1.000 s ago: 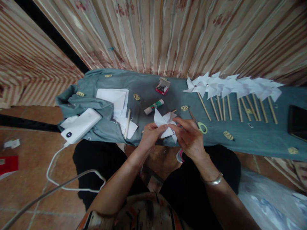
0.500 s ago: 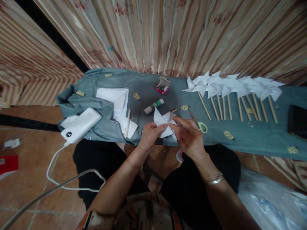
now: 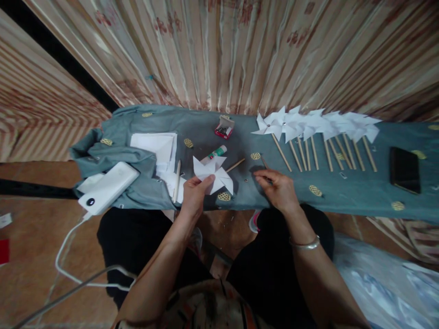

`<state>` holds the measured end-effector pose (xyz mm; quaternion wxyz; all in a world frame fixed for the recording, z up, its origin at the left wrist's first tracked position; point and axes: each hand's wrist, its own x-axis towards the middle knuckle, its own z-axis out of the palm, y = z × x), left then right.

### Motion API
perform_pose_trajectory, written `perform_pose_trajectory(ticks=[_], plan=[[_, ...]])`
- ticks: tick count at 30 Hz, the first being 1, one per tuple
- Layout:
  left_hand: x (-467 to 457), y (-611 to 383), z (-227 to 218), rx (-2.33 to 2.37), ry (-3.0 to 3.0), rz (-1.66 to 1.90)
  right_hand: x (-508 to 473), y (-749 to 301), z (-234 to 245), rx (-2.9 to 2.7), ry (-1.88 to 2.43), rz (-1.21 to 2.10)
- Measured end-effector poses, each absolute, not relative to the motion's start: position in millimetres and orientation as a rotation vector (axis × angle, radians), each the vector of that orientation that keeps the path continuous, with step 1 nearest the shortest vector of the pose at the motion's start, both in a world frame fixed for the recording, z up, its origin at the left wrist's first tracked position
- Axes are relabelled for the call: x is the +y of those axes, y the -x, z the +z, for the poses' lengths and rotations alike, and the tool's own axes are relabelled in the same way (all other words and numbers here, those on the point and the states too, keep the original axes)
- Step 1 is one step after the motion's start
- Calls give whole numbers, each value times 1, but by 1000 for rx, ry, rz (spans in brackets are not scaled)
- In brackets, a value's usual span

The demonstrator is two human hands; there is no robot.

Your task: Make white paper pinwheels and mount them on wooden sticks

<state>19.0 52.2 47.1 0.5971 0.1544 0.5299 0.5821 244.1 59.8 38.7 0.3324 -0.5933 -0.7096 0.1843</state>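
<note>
My left hand pinches a white paper pinwheel near its centre, thumb on top. A wooden stick juts out to the right from behind the pinwheel; its other end is hidden, and I cannot tell whether the two are joined. My right hand is over the cloth to the right, fingers stretched leftwards and slightly apart, with nothing visible in them. Just left of its fingertips lies a small metal pin. Scissors lie mostly covered by that hand. Behind the pinwheel, a glue stick is partly hidden.
A small red box of metal pins stands open at the back. Finished pinwheels on sticks lie in a row to the right, before a black phone. At left are paper sheets, a white pencil-like stick and a power bank.
My right hand has let go of the pinwheel and moved right, over the scissors. My left hand has carried the pinwheel left, partly covering the glue stick. The view has shifted slightly right.
</note>
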Motion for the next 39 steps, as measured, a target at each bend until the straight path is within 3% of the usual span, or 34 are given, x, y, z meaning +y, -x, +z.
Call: perform_pose_trajectory(ticks=[10,19,33,39], plan=[[43,-24,49,1213,-341,1348,63,-227,30,-2225,1474,346],[35,-28,51,1194,-376,1318,58,-218,28,-2137,1372,596],[33,-23,49,1246,-360,1330,57,-231,34,-1980,1470,535],[31,-24,48,1257,-360,1333,52,-216,37,-2169,1393,463]])
